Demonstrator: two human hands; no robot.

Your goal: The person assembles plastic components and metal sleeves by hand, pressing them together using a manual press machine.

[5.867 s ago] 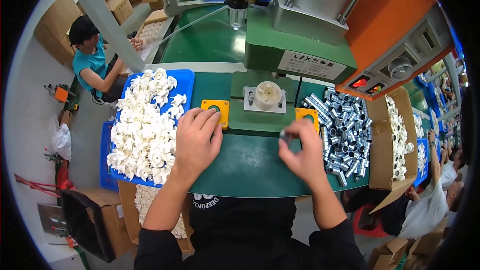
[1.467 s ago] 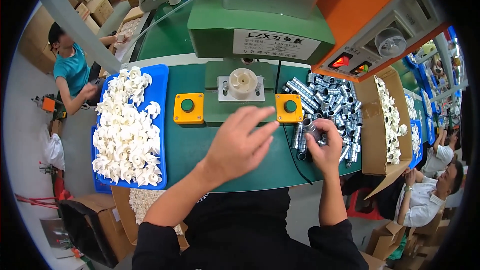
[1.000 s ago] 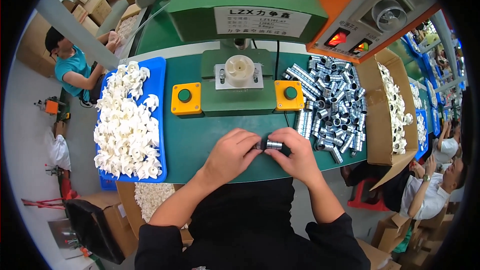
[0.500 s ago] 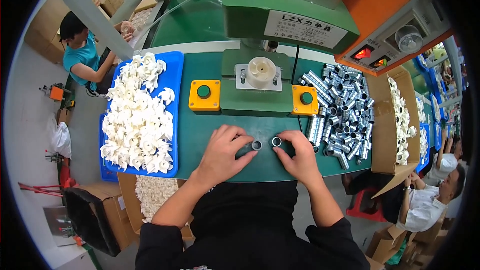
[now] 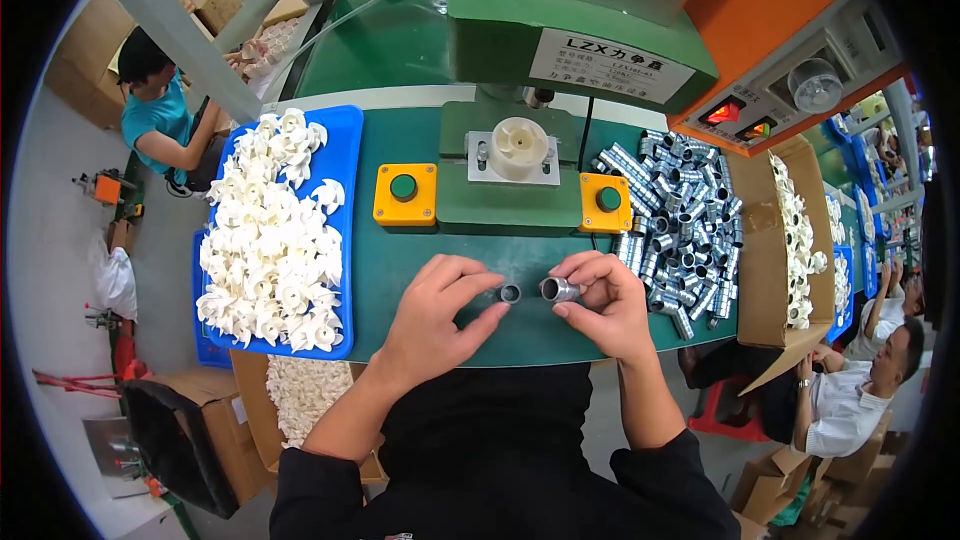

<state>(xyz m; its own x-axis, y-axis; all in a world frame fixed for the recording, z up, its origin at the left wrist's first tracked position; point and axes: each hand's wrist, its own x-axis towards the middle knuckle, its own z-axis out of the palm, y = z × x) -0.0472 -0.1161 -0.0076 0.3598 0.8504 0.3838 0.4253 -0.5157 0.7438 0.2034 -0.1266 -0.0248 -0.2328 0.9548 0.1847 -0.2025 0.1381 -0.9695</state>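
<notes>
My left hand (image 5: 440, 308) is closed in a loose pinch, thumb and index finger at the sides of a short metal sleeve (image 5: 511, 293) whose open end shows. To its right, my right hand (image 5: 608, 302) grips another ribbed metal sleeve (image 5: 556, 289) between thumb and fingers. That sleeve lies tilted, its open end turned left toward the first one, with a small gap between the two. Both hands are low over the green table (image 5: 400, 270), near its front edge. Behind them, a white plastic impeller part (image 5: 520, 143) sits on the press's metal plate (image 5: 478, 172).
A blue tray (image 5: 349, 230) of white impellers stands at left. Loose metal sleeves (image 5: 690, 230) are heaped at right beside a cardboard box (image 5: 765, 260) of white parts. Yellow button boxes (image 5: 405, 210) flank the green press (image 5: 480, 50). Other people (image 5: 160, 130) sit at both sides.
The sleeve in my right hand has turned from showing mostly its ring-shaped end to showing its ribbed side, and my right fingers have shifted around it. My left hand has hardly moved.
</notes>
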